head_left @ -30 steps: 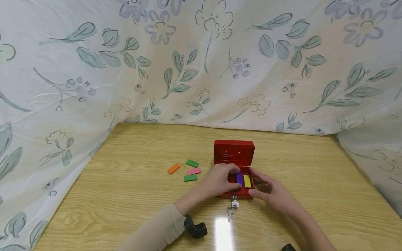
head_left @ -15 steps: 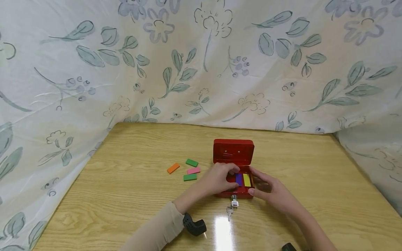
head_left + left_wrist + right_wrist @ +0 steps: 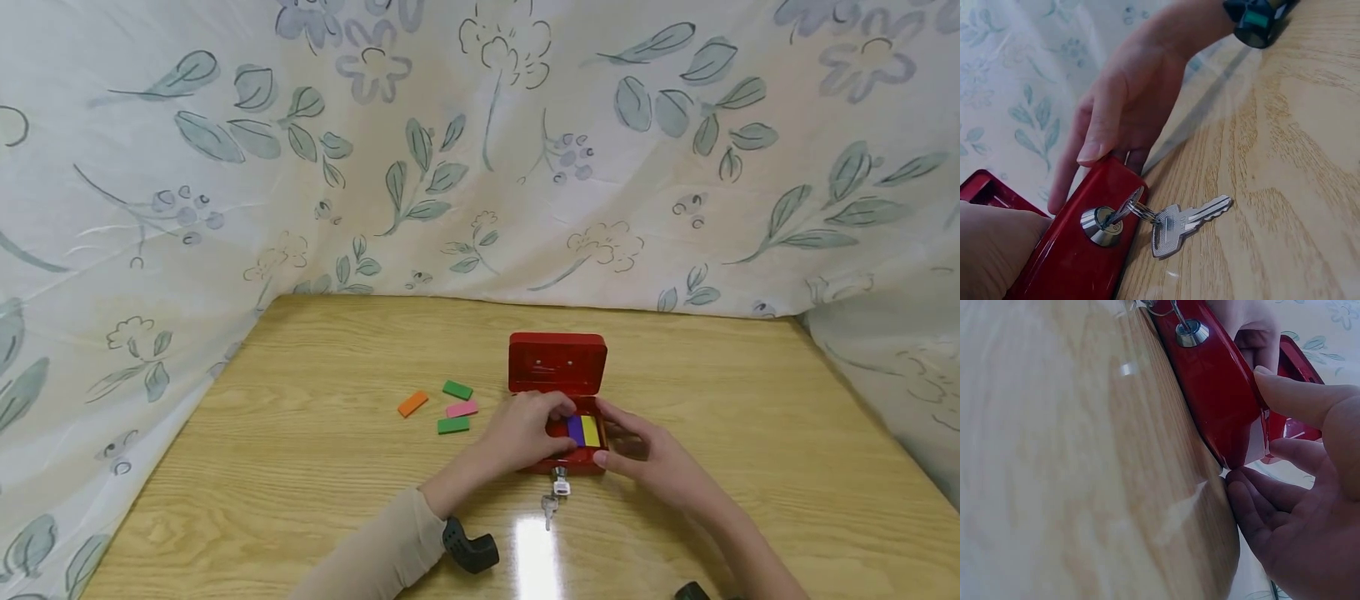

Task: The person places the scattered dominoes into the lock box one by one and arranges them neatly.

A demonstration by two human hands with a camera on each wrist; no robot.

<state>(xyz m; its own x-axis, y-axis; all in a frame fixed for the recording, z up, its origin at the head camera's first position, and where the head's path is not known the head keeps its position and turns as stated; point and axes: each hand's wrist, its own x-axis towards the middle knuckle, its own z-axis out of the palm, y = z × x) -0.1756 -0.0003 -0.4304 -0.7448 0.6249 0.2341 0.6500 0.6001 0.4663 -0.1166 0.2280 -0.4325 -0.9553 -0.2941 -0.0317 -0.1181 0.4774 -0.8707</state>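
Observation:
A red cash box (image 3: 585,463) stands on the table with its lid (image 3: 557,364) raised. My left hand (image 3: 517,429) reaches in from the left and pinches a purple block (image 3: 575,431) between thumb and fingers. Right beside that block, against the box's right side, lies a yellow block (image 3: 591,432). My right hand (image 3: 660,462) holds the box at its right end, thumb at the front corner and fingers along the side. In the left wrist view a key sits in the lock (image 3: 1102,226), and a second key (image 3: 1179,228) hangs from its ring. The left fingertips are hidden there.
Left of the box lie an orange block (image 3: 412,404), a pink block (image 3: 462,408) and two green blocks, one farther back (image 3: 457,390) and one nearer (image 3: 453,426). A floral cloth (image 3: 420,167) hangs behind the wooden table (image 3: 337,358).
The purple block has shifted right with my left hand, and the gap to the yellow block has closed. My right hand keeps its place on the box.

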